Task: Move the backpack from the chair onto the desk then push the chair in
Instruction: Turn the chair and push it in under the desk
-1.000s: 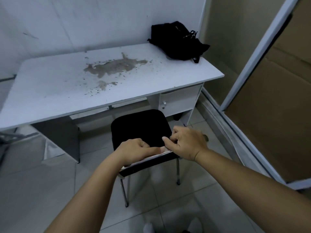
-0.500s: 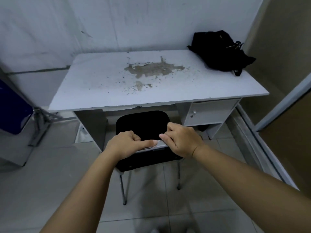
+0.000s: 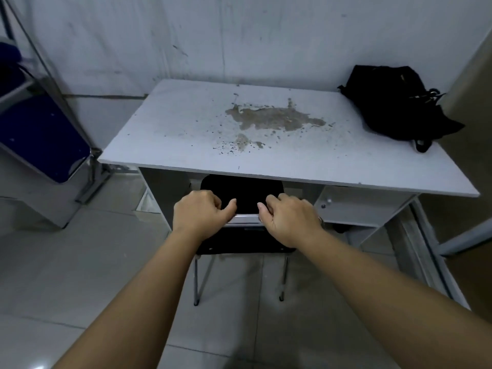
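Backpack (image 3: 396,102) lies at the desk's (image 3: 186,129) far right corner while left grip (image 3: 198,214) and right grip (image 3: 288,219) clasp the chair (image 3: 245,193) backrest, seat partly under the desk's front edge.

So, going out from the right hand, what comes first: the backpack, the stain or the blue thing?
From the right hand, gripping the chair:
1. Stain, mid-desk, ahead.
2. Backpack, far right corner of the desk.
3. Blue thing, far left, off the desk.
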